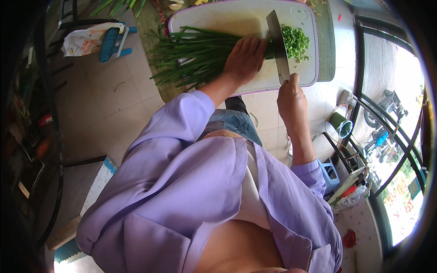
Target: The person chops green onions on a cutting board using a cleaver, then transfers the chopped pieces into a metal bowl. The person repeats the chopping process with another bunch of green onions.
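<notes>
My left hand [246, 58] is closed over a thick bunch of scallions [193, 50], pressing it onto the cutting board [255, 86]. The long green leaves fan out to the left, past the board's edge. In my right hand [292, 98], the fingers are wrapped round the handle of a cleaver [278, 48]. Its broad blade points away from me and stands just right of my left fingers, at the cut end of the bunch. Finely chopped scallion [295, 42] lies in a heap to the right of the blade.
The board, white with a purple rim, rests on a worn greenish table [327, 54]. Garlic cloves [175, 7] and more green stalks [119, 5] are beyond it. A blue stool [110, 44] with a printed bag stands left; a green bucket [340, 123] is right.
</notes>
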Demonstrator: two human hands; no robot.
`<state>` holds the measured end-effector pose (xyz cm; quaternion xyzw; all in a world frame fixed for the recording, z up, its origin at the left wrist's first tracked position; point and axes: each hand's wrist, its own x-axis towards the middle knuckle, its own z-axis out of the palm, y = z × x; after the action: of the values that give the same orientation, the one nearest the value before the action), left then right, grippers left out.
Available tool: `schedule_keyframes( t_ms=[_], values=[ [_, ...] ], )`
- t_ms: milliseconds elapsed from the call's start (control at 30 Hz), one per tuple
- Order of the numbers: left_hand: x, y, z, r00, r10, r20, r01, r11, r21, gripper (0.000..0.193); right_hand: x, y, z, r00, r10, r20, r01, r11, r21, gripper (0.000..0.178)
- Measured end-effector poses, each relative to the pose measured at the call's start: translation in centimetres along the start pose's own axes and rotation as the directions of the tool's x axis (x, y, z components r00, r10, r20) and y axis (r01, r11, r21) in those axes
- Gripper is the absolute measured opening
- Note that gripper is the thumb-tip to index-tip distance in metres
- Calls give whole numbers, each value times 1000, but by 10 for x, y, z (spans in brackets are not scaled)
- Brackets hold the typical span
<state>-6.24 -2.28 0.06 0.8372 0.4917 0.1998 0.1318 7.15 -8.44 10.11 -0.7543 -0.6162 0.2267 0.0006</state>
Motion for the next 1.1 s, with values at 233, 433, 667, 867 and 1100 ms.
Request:
schedule_keyframes(
  t_ms=[233, 433, 667, 867, 1100],
  values=[
    [-2, 0, 4, 1000, 8, 5, -8, 999, 43, 48, 25, 5, 29, 995, 55, -80, -51, 997, 52, 14],
    [-2, 0, 1, 1000, 18, -21, -17, 999, 29, 49, 17, 11, 6, 991, 19, -129, 3, 985, 173, 15],
    [2, 0, -1, 999, 31, -37, -30, 999, 11, 49, -6, 12, -10, 999, -14, -51, 22, 988, 156, 14],
    [2, 2, -3, 1000, -7, 7, 7, 1000, -12, 47, -3, 16, -5, 998, -58, -32, 62, 991, 116, 14],
    [-1, 2, 5, 999, 6, 32, -9, 994, 109, 49, 20, 10, 31, 999, 8, -51, -6, 999, 35, 15]
  ],
)
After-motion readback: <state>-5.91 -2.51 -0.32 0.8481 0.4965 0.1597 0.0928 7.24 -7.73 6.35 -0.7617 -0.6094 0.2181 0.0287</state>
